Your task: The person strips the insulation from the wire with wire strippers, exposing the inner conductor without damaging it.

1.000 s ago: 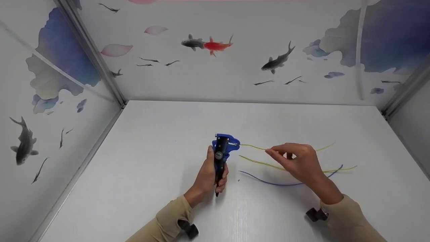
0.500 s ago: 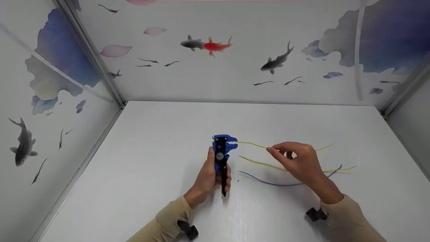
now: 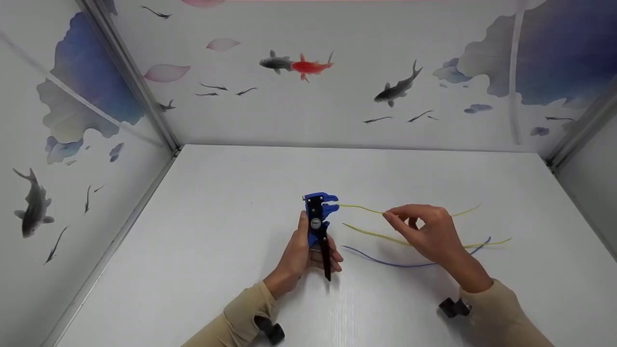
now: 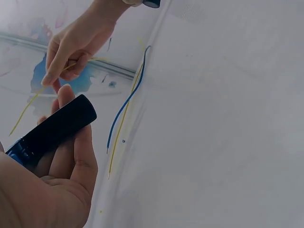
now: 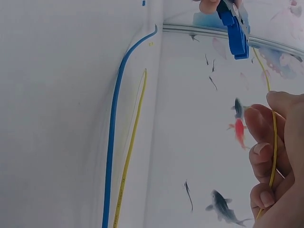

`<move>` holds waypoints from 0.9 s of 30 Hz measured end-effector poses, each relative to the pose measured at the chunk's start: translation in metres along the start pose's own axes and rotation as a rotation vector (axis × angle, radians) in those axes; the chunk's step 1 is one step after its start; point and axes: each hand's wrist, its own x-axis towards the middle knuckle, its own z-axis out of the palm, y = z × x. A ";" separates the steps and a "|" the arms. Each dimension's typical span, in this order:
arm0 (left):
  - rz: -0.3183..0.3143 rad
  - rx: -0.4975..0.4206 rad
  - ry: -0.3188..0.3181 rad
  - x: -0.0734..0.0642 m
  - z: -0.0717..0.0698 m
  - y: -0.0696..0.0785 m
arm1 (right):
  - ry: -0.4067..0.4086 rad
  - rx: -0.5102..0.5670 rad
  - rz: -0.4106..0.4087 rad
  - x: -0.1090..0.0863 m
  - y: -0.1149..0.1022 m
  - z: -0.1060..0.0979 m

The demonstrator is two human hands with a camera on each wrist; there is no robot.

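My left hand [image 3: 294, 250] holds a blue-and-black wire stripper [image 3: 315, 217] upright, thumb along its side and fingers around the handles, which stand spread. Its jaws gape to the right. In the left wrist view the black handle [image 4: 61, 123] lies across the fingers. My right hand [image 3: 429, 233] pinches a thin yellow wire [image 3: 359, 207] between thumb and index finger; the wire's left end is right at the stripper's mouth, and its other end sticks out behind the hand. A second yellow wire [image 3: 376, 234] and a blue wire [image 3: 400, 265] lie on the table below, partly hidden by the right hand.
A white table [image 3: 217, 193] is enclosed by pale walls painted with fish. In the left wrist view a tiny blue scrap [image 4: 124, 141] lies near the wire ends, and a yellow speck [image 4: 100, 212] farther off. Black cameras sit on both wrists.
The stripper's jaws have parted from around the yellow wire and its handles have spread, as the left fingers loosened. Its head has shifted slightly left. The right hand has hardly moved.
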 end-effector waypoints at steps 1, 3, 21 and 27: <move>-0.003 0.001 0.002 0.000 0.000 0.000 | -0.007 0.003 0.007 0.000 0.000 0.000; -0.008 0.005 0.007 0.000 0.000 0.001 | -0.021 0.009 0.021 0.000 0.000 0.000; 0.045 0.106 0.251 0.004 -0.011 0.007 | -0.160 0.024 0.193 -0.003 0.010 0.000; 0.047 0.245 0.271 0.007 -0.016 0.007 | -0.275 -0.012 0.273 -0.006 0.015 -0.001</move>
